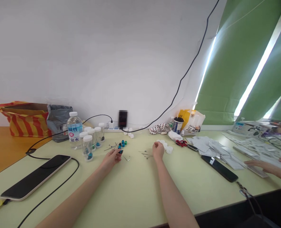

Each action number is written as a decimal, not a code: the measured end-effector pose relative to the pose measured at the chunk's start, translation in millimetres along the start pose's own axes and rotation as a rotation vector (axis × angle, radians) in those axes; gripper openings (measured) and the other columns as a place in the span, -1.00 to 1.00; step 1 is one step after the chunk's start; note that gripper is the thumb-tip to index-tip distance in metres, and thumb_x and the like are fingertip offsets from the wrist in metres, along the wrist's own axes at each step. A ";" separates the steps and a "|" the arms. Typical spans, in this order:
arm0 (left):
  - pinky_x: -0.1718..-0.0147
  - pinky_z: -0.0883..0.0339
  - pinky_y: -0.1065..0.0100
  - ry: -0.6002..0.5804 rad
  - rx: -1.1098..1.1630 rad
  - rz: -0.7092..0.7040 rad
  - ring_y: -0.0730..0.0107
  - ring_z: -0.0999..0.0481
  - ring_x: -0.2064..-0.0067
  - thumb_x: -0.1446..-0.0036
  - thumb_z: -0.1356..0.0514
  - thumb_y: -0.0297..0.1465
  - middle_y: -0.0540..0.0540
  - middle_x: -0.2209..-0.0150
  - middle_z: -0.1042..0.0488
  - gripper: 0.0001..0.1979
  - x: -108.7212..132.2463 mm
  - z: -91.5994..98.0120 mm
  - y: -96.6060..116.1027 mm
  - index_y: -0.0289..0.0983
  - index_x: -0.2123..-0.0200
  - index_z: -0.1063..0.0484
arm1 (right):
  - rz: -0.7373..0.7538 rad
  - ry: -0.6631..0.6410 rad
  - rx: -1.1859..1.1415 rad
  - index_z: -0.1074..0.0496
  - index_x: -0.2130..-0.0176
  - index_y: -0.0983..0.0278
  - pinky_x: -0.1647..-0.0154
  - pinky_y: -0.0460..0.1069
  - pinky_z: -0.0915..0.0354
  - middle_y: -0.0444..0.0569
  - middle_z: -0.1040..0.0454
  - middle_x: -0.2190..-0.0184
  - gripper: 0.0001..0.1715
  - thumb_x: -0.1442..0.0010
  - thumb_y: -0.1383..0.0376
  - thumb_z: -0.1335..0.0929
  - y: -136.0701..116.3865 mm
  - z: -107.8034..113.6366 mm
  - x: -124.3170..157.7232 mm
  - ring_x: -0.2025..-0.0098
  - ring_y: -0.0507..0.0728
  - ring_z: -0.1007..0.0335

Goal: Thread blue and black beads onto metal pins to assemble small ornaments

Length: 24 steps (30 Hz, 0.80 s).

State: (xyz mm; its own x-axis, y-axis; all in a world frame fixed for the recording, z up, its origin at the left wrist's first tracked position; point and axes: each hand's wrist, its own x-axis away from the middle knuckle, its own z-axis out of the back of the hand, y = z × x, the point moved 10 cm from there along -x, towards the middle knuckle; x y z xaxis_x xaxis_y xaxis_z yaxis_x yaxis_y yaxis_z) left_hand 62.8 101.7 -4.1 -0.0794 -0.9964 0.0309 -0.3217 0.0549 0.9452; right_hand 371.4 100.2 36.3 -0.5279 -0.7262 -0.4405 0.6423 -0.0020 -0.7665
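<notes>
My left hand point(111, 157) is closed, with a small shiny blue-and-black piece point(120, 151) between thumb and fingers. Just beyond it lie several shiny blue and green balls point(123, 144), and thin metal pins point(110, 147) are scattered beside them. A small bent metal piece point(126, 158) lies to the right of that hand. My right hand point(158, 150) has its fingers curled together; whatever they pinch is too small to make out. More thin metal pins point(145, 154) lie left of it, and round white caps point(168, 148) to its right. White-capped clear jars point(87, 148), some with blue balls inside, stand at left.
A water bottle point(75, 131) stands behind the jars; a tablet-like device point(37, 177) with cables lies front left. At right are red-handled pliers point(181, 143), a black phone point(219, 168) and white paper pieces point(216, 150). Another person's hand point(265, 164) rests at far right.
</notes>
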 end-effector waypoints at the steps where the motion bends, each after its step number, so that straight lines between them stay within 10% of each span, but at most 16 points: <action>1: 0.55 -0.36 0.42 -0.003 -0.004 -0.001 0.52 -0.40 0.52 -0.19 -0.16 -0.35 0.04 0.43 -0.43 -0.85 -0.2 -0.3 0.0 -0.34 0.32 -0.40 | -0.025 0.055 -0.010 -0.39 0.28 0.34 0.13 0.07 -0.26 -0.07 -0.41 0.30 -0.81 -0.22 0.23 -0.31 3.5 8.6 -1.1 0.21 0.09 -0.34; 11: 0.53 -0.38 0.38 -0.053 -0.175 -0.047 0.51 -0.41 0.54 -0.22 -0.10 -0.26 0.05 0.47 -0.43 -0.77 5.0 -10.6 4.7 -0.33 0.29 -0.39 | -0.217 0.286 -0.239 -0.30 0.12 0.40 0.09 0.13 -0.10 0.34 -0.24 0.02 -0.65 -0.07 0.36 -0.19 19.2 55.4 2.9 -0.07 0.36 -0.10; 18: 0.70 -0.06 0.48 -0.101 -0.455 -0.217 0.59 -0.15 0.70 -0.17 -0.16 -0.25 0.19 0.64 -0.21 -0.79 23.5 -30.6 24.6 -0.30 0.32 -0.40 | -0.074 -0.377 -0.619 -0.34 0.18 0.24 0.51 -0.08 -0.19 -0.06 -0.46 0.39 -0.57 -0.16 -0.01 -0.19 -71.2 -33.6 38.5 0.52 0.03 -0.31; 24: 0.40 -0.25 0.36 -0.188 -0.644 -0.362 0.25 -0.45 0.40 -0.06 -0.20 -0.19 -0.01 0.48 -0.51 -0.80 38.6 -54.9 44.3 -0.18 0.36 -0.50 | -0.171 -0.837 -0.846 -0.38 0.31 0.28 0.70 -0.15 -0.07 -0.23 -0.31 0.63 -0.45 -0.04 -0.15 -0.30 -113.6 -87.1 98.2 0.72 -0.07 -0.13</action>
State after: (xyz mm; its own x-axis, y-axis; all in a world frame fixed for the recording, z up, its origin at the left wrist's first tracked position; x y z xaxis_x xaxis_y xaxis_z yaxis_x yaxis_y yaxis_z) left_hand 97.3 62.1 56.8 -0.2518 -0.9139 -0.3183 0.2512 -0.3793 0.8905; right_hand 198.3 89.1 39.4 0.1548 -0.9825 -0.1031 -0.1346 0.0824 -0.9875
